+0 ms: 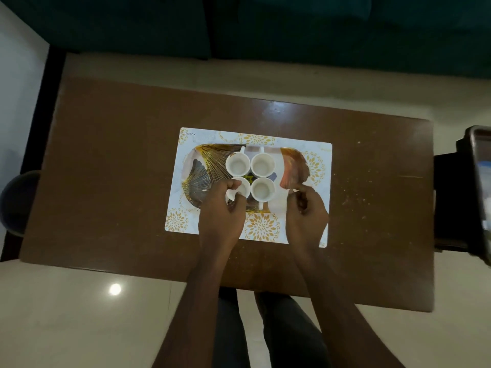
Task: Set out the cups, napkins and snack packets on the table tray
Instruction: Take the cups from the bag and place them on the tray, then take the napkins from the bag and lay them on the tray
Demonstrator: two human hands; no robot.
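Observation:
An oval tray point(207, 166) with a gold fan pattern lies on a white placemat point(261, 227) with gold flowers. Several empty white cups stand close together in a square at the tray's middle: far left point(238, 164), far right point(263, 163), near right point(262, 189). My left hand point(220, 213) is closed on the near-left cup point(244, 192), thumb over its rim, and hides most of it. My right hand point(308, 213) is curled at the tray's near right rim, thumb and forefinger pinched on the edge. No napkins or snack packets are in view.
The placemat sits mid-way on a brown table point(106, 168) speckled with crumbs at the right. A phone on a dark stand point(481, 187) rises at the right edge. A dark round object point(18, 203) is at the left, and a dark sofa point(265, 27) beyond.

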